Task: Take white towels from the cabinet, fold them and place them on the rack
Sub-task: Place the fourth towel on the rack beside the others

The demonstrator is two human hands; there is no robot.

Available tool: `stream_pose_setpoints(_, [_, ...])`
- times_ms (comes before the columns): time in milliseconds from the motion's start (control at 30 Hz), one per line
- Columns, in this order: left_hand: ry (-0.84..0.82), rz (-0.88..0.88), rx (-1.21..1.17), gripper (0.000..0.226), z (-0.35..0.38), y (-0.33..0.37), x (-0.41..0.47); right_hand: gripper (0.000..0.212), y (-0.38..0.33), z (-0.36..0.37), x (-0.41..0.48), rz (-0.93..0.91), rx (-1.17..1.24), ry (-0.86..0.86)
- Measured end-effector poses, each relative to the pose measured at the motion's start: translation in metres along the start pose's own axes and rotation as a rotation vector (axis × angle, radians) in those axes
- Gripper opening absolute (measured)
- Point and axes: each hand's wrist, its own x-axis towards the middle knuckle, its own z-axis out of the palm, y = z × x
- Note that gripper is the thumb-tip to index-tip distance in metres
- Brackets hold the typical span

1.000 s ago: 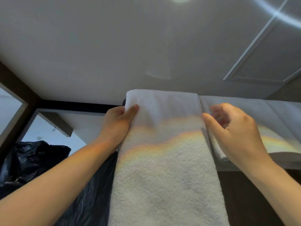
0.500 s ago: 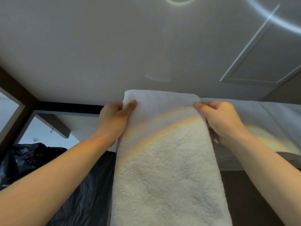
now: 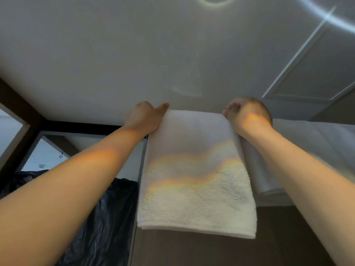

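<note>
A folded white towel [image 3: 196,179] hangs over a high rack just under the ceiling, its lower edge dangling free. My left hand [image 3: 146,118] grips the towel's upper left edge, thumb on the front. At the upper right corner my right hand [image 3: 247,114] holds the towel with curled fingers. Another white towel [image 3: 299,143] lies draped over the rack directly to the right, partly behind my right forearm. The rack itself is hidden under the towels.
A black plastic bag [image 3: 99,223] hangs below left. Dark wooden framing [image 3: 17,104] and a white panel sit at left. A dark brown wall [image 3: 211,250] lies below the towels. The grey ceiling [image 3: 172,45] is close overhead.
Both hands have pushed the towel up and further over the rack; its lower edge has risen into view. My right hand went from loose beside the towel to gripping its top right corner.
</note>
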Motion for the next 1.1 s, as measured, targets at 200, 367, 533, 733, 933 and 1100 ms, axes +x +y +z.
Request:
stream_pose_setpoints(200, [0.057, 0.141, 0.029, 0.063, -0.011, -0.003, -0.034, 0.033, 0.004, -0.012, -0.023, -0.172, -0.018, -0.132])
stream_pose_setpoints(367, [0.151, 0.166, -0.058, 0.047, -0.013, -0.011, -0.066, 0.03, 0.014, -0.026, -0.065, -0.215, 0.054, 0.081])
stream_pose_setpoints(533, [-0.023, 0.138, -0.167, 0.057, -0.02, -0.034, -0.097, 0.027, 0.031, -0.032, -0.106, -0.056, 0.215, -0.031])
stream_pose_setpoints(733, [-0.191, 0.027, -0.473, 0.022, -0.024, -0.043, -0.104, 0.038, 0.033, -0.029, -0.103, 0.142, 0.43, -0.213])
stream_pose_setpoints(933, [-0.135, 0.021, -0.568, 0.019, -0.023, -0.033, -0.097, 0.053, 0.032, -0.02, -0.093, 0.192, 0.541, -0.276])
stream_pose_setpoints(1100, [0.005, 0.045, -0.507, 0.024, -0.025, -0.024, -0.09, 0.037, 0.027, -0.017, -0.088, 0.064, 0.633, -0.211])
